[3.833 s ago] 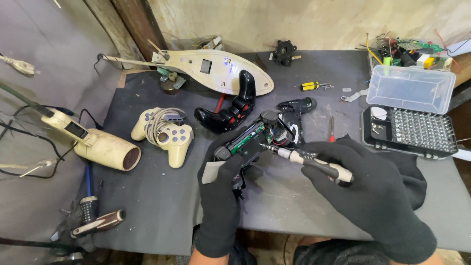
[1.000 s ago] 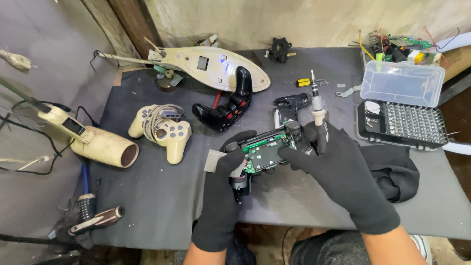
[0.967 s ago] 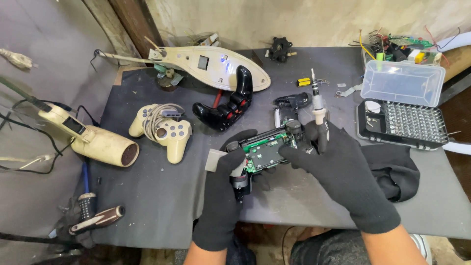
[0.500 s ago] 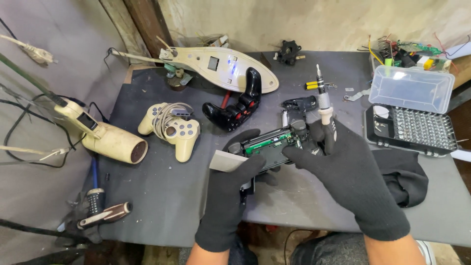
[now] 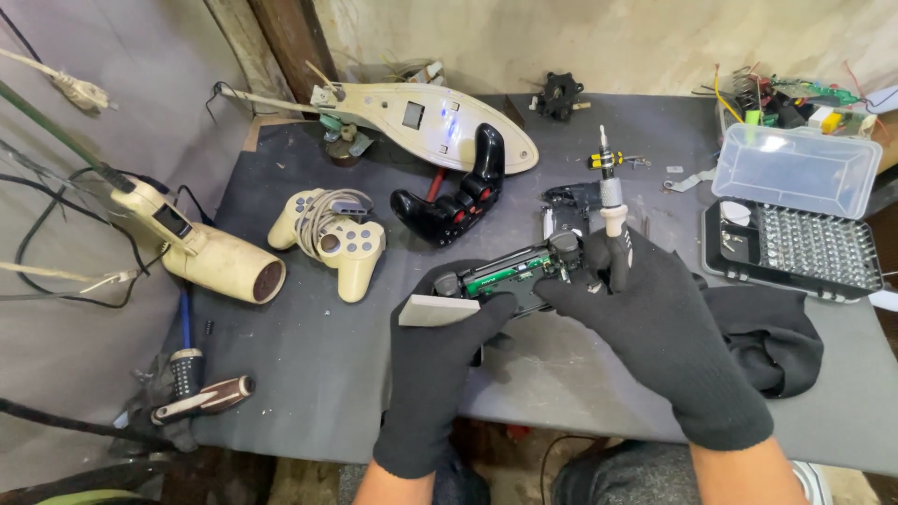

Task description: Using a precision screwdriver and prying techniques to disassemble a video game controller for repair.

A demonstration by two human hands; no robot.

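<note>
Since a few seconds ago our right hand (image 5: 655, 318) has swung the screwdriver (image 5: 612, 210) upright, fingers clamped round its handle. Left hand (image 5: 447, 351) grips the opened controller (image 5: 514, 276), held between both hands above the worktop (image 5: 309, 346).

Even, soft daylight, fairly bright; faint shadows under hands on desk (image 5: 309, 374); glare on clear lid (image 5: 795, 168) (mild); wide-angle bending at edges; focus sharp.
</note>
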